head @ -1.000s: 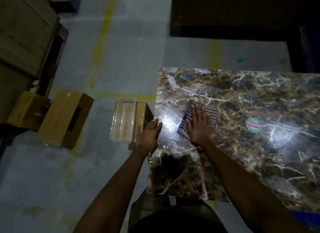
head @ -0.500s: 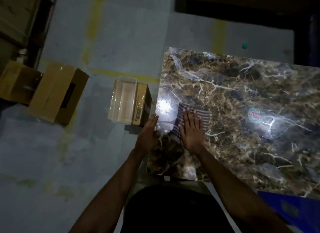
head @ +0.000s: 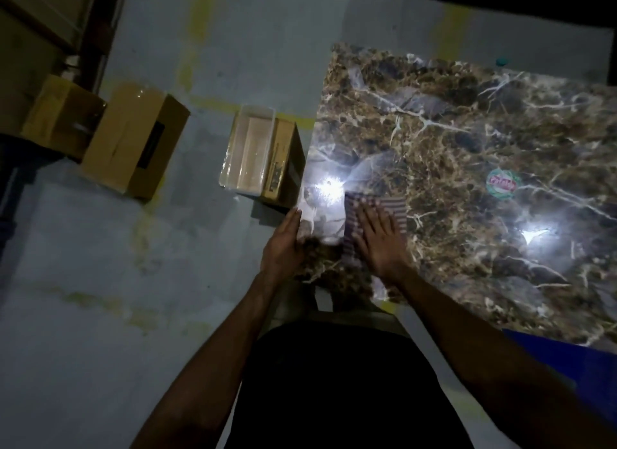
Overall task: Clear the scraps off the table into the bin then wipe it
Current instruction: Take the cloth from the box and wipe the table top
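Observation:
A brown marble-patterned table (head: pixel 467 141) fills the right of the head view. My right hand (head: pixel 379 241) lies flat, fingers straight, pressing a striped cloth (head: pixel 395 208) onto the table near its left front corner. My left hand (head: pixel 283 245) rests at the table's left edge with straight fingers, holding nothing. Just left of the table, on the floor, stands a clear plastic bin (head: pixel 248 154) on a cardboard box (head: pixel 283 168).
A round sticker (head: pixel 502 184) sits on the tabletop to the right of the cloth. Two cardboard boxes (head: pixel 133 141) lie on the grey floor further left. A blue object (head: pixel 581 365) shows at the table's near right corner.
My right hand has slid the cloth toward me along the table's left side. My left hand stays at the table edge. The camera has shifted.

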A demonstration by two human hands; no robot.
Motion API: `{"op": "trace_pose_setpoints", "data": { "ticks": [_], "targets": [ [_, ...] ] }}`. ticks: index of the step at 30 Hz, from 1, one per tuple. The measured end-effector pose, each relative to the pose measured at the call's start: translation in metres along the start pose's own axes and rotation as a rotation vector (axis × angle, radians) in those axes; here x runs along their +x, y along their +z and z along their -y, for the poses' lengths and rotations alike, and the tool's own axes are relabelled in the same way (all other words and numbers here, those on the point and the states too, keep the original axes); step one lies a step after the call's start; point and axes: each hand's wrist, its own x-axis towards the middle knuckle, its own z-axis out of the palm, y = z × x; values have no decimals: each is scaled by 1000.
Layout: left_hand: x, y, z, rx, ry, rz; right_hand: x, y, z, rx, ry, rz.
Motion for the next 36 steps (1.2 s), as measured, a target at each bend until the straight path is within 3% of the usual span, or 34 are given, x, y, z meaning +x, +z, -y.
{"op": "trace_pose_setpoints", "data": {
  "ticks": [2,4,8,12,14,18,20,22,25,30,36],
  "targets": [
    [-16,6,-11,-113,-158,-76,25,0,22,10,70,-72],
    [-38,10,-21,-234,-194,-175,38,6,53,61,76,-82],
    [-69,10,-22,-391,-269,-177,-1,36,105,37,-143,-114],
    [-77,4,0,-183,-221,-110,-59,48,93,36,-115,-27],
    [-78,1,8,-33,-93,6,-77,42,64,18,18,25],
    [-86,6,8,356,53,180,-63,22,41,89,289,-72],
    [-87,8,8,391,73,210,-42,30,65,104,369,-137],
    [-86,9,10,418,113,224,-37,47,97,86,306,-168],
    [-91,13,11,481,190,247,-90,68,130,102,242,-76],
    [-87,12,3,464,187,275,-157,58,75,117,375,-5],
    [-79,11,-9,520,181,225,-105,30,42,200,592,-39]
  ]
}}
